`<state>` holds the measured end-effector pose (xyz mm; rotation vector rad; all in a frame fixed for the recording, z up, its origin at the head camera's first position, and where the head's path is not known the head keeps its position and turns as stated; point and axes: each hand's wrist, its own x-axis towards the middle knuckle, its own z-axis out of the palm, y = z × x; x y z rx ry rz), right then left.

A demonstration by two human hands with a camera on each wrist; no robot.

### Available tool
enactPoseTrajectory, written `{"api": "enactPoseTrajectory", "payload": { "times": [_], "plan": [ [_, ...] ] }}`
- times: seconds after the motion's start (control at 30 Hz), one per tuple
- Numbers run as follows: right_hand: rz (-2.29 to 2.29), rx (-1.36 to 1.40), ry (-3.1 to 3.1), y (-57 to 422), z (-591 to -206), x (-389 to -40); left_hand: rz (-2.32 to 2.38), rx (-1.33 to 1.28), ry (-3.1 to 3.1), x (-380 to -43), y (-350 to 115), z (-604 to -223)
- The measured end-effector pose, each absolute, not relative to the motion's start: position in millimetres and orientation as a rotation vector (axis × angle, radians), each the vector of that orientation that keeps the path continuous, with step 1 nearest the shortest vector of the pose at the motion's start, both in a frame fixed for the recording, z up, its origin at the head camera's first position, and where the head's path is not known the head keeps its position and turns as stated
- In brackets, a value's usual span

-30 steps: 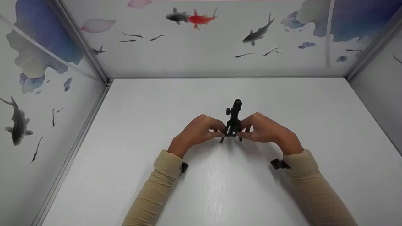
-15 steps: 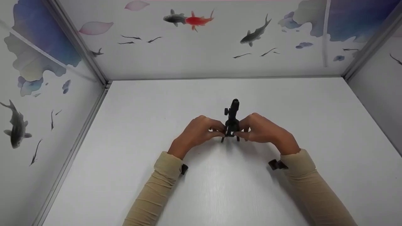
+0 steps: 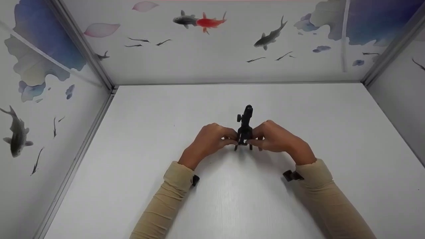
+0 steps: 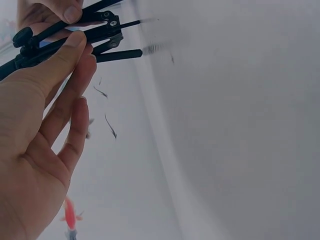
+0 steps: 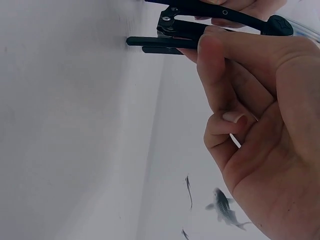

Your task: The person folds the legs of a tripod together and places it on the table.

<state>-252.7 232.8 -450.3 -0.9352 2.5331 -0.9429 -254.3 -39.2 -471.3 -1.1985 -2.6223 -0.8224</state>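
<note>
A small black tripod (image 3: 245, 124) stands upright over the white table, its legs pointing down and drawn close to its centre. On its left side, my left hand (image 3: 212, 139) pinches a leg between thumb and fingers. From the other side, my right hand (image 3: 277, 137) pinches the tripod low down, thumb in front. Hinged braces (image 4: 113, 24) link the legs to the middle column in the left wrist view. A dark leg (image 5: 160, 42) runs out past my right fingertips in the right wrist view. Fingers hide much of the tripod's middle.
The white tabletop (image 3: 159, 109) spreads around both hands. A back wall (image 3: 212, 59) printed with fish rises behind it, and a side wall (image 3: 43, 132) bounds the left. A black wrist camera (image 3: 293, 175) sits at the right cuff.
The tripod's lower leg ends have come slightly closer together, the right one moving inward with my right hand. Both hands keep their hold. The head view has shifted a little.
</note>
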Motion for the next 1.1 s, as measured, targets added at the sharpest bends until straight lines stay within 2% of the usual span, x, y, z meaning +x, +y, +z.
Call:
{"api": "enactPoseTrajectory", "payload": {
  "times": [1.1],
  "plan": [
    [-0.985, -0.964, 2.529, 235.8, -451.8, -254.4, -0.826, -1.126, -2.601, -249.3, -32.2, -471.8]
  ]
}}
